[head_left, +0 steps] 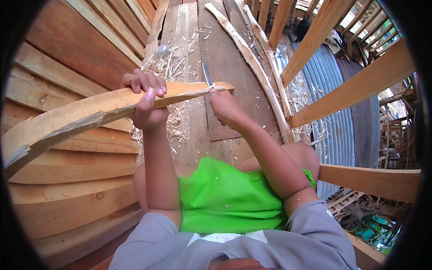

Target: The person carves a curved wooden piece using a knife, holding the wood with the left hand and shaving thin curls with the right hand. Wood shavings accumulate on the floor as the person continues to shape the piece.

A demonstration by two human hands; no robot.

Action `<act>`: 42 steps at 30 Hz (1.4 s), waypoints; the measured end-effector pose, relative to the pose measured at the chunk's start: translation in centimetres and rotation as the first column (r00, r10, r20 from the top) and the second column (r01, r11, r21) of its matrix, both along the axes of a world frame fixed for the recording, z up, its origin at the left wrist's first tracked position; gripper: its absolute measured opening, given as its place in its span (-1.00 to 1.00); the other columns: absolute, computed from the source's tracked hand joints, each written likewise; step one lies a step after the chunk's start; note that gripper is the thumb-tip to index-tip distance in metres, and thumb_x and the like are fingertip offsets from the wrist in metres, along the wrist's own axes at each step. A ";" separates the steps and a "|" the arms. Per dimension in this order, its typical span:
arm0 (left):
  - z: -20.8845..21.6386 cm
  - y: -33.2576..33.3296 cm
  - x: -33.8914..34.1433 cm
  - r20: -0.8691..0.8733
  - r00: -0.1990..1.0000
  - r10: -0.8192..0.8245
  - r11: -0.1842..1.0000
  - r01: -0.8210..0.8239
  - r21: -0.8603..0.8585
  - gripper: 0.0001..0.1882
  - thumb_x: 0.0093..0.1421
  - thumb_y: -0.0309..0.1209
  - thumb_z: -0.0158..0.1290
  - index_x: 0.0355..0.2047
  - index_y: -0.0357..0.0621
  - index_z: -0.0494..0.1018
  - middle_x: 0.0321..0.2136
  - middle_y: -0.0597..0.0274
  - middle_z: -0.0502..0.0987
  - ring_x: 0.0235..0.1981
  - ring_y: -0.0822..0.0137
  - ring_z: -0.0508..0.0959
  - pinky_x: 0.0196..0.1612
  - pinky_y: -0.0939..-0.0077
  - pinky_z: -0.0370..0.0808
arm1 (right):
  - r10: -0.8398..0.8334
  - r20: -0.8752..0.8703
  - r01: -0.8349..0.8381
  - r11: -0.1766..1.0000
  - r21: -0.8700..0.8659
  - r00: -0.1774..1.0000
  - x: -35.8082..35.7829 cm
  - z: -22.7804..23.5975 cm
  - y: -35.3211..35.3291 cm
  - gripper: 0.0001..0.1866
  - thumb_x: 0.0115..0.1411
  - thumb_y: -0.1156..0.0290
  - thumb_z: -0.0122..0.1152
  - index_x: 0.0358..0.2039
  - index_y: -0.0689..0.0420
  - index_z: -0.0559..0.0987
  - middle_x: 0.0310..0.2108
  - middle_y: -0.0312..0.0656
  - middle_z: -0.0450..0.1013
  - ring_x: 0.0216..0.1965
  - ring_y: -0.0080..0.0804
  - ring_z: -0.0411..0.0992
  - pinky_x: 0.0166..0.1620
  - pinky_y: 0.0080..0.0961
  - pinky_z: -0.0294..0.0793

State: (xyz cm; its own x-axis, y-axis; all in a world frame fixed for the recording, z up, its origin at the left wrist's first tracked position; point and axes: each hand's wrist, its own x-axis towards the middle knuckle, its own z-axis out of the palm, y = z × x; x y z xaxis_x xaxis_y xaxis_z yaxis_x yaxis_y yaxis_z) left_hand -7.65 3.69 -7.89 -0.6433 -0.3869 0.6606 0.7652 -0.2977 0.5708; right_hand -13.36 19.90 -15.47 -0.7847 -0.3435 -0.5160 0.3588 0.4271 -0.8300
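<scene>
Green cloth (225, 198) draped over lap. Gripping curved wooden plank (85, 109) in left hand (148, 101), above floorboards (198, 135); closed round knife (207, 75) in right hand (223, 105), at plank's tapered end. Possible slip on splintery grain or from loosened hold, perhaps cutting fingers. Beyond: clear plastic cup (162, 51) among shavings (177, 63); contents: cannot tell.

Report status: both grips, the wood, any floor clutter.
Left grip on curved board. Right grip on knife, at board's narrow end. Board's edge rough-cut. Shavings scattered across floor.
</scene>
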 end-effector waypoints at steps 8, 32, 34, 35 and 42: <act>-0.3 0.1 0.2 0.012 1.000 -0.010 1.000 0.010 -0.017 -0.75 -0.06 -0.53 -0.03 -0.41 0.00 0.15 -0.54 0.30 0.21 -0.53 0.42 0.33 -0.33 0.48 0.32 | 0.024 -0.016 -0.023 0.999 0.046 1.000 -0.3 -0.6 0.1 -0.53 0.43 0.12 -0.31 -0.28 0.28 0.44 -0.60 -0.22 0.30 -0.67 -0.45 0.23 -0.62 -0.35 0.22; 0.1 0.5 0.5 0.033 0.999 0.019 1.000 -0.020 0.017 -0.75 -0.07 -0.54 -0.04 -0.41 -0.01 0.15 -0.55 0.29 0.20 -0.53 0.42 0.33 -0.34 0.49 0.34 | 0.016 0.051 -0.019 0.999 0.044 0.999 -0.1 -0.4 0.7 -0.51 0.42 0.11 -0.30 -0.21 0.33 0.44 -0.66 -0.25 0.28 -0.71 -0.41 0.26 -0.62 -0.33 0.30; 0.2 0.5 0.2 0.003 1.000 -0.009 1.000 0.009 0.022 -0.72 -0.07 -0.54 0.01 -0.41 -0.02 0.14 -0.54 0.29 0.21 -0.54 0.42 0.34 -0.36 0.49 0.37 | -0.016 0.151 0.012 1.000 0.024 0.988 -1.9 -0.8 1.4 -0.50 0.42 0.12 -0.31 -0.16 0.36 0.44 -0.63 -0.21 0.33 -0.69 -0.38 0.30 -0.61 -0.31 0.34; 0.2 0.5 0.1 -0.012 1.000 -0.023 0.999 0.024 0.024 -0.71 -0.07 -0.55 0.03 -0.41 -0.02 0.14 -0.54 0.29 0.22 -0.55 0.42 0.34 -0.37 0.49 0.39 | 0.026 0.088 -0.028 0.999 0.018 0.996 -1.8 -1.3 1.5 -0.49 0.42 0.12 -0.31 -0.17 0.36 0.44 -0.61 -0.18 0.35 -0.68 -0.36 0.32 -0.60 -0.30 0.35; 0.0 0.5 0.2 0.002 1.000 -0.009 0.999 0.009 0.042 -0.71 -0.07 -0.55 0.02 -0.41 -0.02 0.14 -0.54 0.29 0.22 -0.55 0.43 0.33 -0.38 0.50 0.39 | 0.027 0.034 -0.027 1.000 0.009 0.999 -1.3 -1.2 1.2 -0.56 0.42 0.10 -0.31 -0.37 0.23 0.34 -0.60 -0.20 0.29 -0.70 -0.41 0.23 -0.64 -0.33 0.22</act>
